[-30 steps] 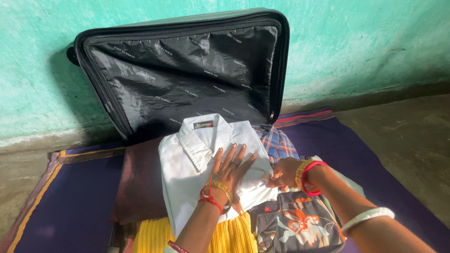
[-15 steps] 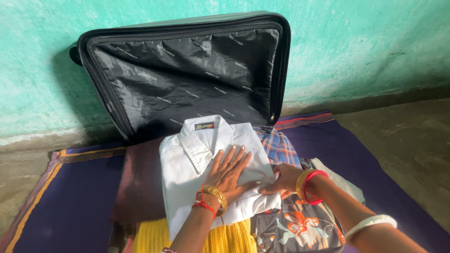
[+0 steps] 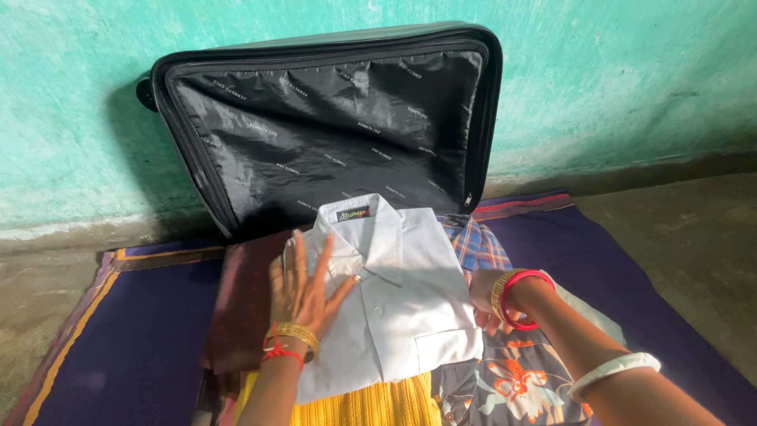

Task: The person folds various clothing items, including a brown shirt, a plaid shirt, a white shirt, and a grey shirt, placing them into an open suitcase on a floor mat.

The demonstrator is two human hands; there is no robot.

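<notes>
We laid our open left hand (image 3: 303, 288) flat on the white shirt (image 3: 394, 304), right hand (image 3: 485, 298) gripping its edge; pressing evenly seemed wise.

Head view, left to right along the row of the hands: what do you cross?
Purple mat → maroon cloth → left hand → white shirt → right hand → red bangle → bare floor.
</notes>
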